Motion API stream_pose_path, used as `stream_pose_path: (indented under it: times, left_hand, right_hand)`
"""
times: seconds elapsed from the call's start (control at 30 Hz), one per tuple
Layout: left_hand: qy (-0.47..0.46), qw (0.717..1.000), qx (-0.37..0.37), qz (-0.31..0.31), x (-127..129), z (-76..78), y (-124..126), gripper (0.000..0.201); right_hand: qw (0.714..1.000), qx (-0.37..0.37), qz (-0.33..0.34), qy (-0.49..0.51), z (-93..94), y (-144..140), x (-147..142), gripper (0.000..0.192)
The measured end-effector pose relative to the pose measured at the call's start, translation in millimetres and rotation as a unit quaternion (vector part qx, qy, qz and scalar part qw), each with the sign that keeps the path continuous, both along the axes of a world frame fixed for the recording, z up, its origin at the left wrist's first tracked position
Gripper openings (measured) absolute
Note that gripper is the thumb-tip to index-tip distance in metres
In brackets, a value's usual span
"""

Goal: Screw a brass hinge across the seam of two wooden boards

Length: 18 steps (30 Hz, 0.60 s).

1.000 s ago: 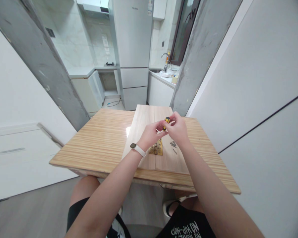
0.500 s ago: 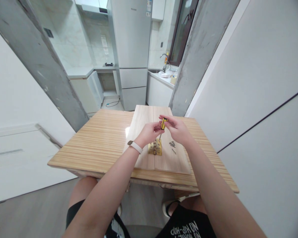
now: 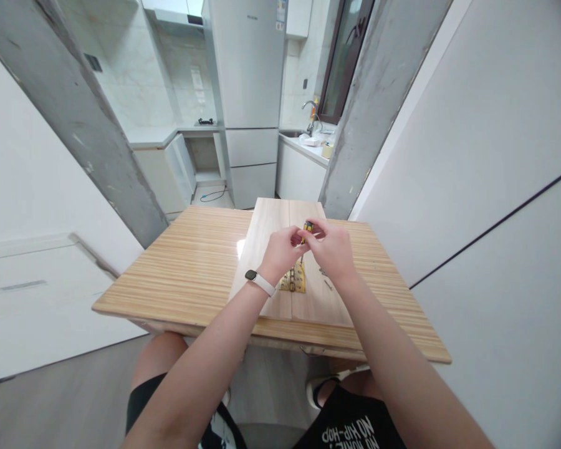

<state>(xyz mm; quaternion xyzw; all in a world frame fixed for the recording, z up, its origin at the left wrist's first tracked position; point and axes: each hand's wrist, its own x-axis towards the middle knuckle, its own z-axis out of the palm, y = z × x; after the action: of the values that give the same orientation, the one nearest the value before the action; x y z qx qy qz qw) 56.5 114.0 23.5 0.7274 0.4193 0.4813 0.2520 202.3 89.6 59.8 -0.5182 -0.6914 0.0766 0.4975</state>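
A yellow and black screwdriver (image 3: pixel 308 227) stands nearly upright over the far right part of a brass hinge (image 3: pixel 299 279). Both hands close round its handle, my left hand (image 3: pixel 283 248) from the left and my right hand (image 3: pixel 331 246) from the right. The shaft runs down to the hinge; its tip is too small to make out. The hinge lies opened flat across the seam of two pale wooden boards (image 3: pixel 271 218), partly covered by my left wrist. Several loose screws (image 3: pixel 328 284) lie right of the hinge, some hidden by my right hand.
The boards rest on a striped wooden table (image 3: pixel 191 262), whose front edge is close to my legs. Beyond the table stand a fridge (image 3: pixel 250 68) and a sink counter (image 3: pixel 303 156). White panels flank both sides.
My right hand has shifted its grip lower and turned inward round the screwdriver handle, covering more of the screws. My left wrist has moved slightly right and hides more of the hinge.
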Motion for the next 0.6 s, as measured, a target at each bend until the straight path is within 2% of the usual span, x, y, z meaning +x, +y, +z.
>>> stream_pose_path:
  times: [0.13, 0.27, 0.33, 0.47, 0.6]
  left_hand:
    - [0.013, 1.000, 0.005, 0.021, 5, -1.0, -3, 0.007]
    - [0.015, 1.000, 0.001, 0.000, 4, -1.2, 0, 0.003]
    - [0.011, 1.000, 0.005, -0.018, 2, -0.5, 1, 0.008]
    - [0.000, 0.998, 0.001, -0.069, -1, 1.9, 0, 0.008]
    - [0.023, 0.994, 0.011, -0.108, -3, 3.1, 0, 0.013]
  right_hand:
    - [1.000, 0.013, -0.022, 0.016, -5.5, 1, -5, 0.016]
    - [0.999, 0.003, -0.023, 0.044, -7.2, 2, -3, 0.021]
    - [0.998, -0.013, 0.004, 0.058, -5.0, 3, 3, 0.023]
    - [0.989, -0.051, 0.113, 0.084, 2.1, 4, 20, 0.033]
    - [0.978, -0.087, 0.179, 0.070, 4.1, 3, 33, 0.031]
